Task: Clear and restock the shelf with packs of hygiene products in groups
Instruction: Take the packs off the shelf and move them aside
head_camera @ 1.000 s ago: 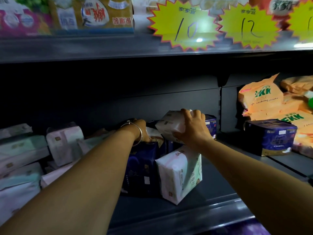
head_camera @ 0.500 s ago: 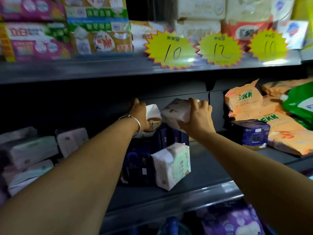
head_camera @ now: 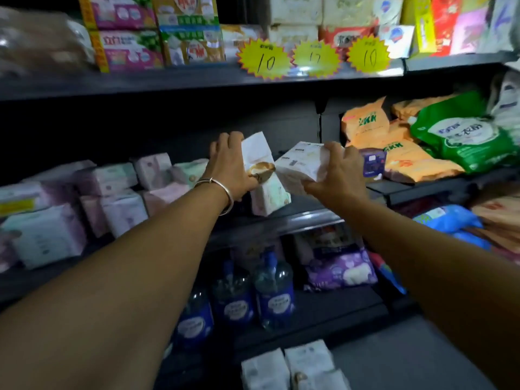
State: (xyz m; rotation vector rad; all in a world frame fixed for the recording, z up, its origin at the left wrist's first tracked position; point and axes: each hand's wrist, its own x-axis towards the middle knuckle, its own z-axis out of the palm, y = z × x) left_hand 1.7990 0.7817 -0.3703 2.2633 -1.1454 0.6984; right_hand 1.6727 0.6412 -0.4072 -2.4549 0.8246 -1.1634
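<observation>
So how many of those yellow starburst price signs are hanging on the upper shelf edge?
3, side by side on the upper shelf's front edge: the left sign, the middle sign, and the right sign. None looks hidden.

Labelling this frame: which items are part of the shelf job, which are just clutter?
In play:
- left hand, gripping white pack
- right hand, gripping printed pack
- pale pack standing on shelf
- pastel packs at left

Bystanders:
- orange bags
- green bag
- blue bottles
- price tags
</observation>
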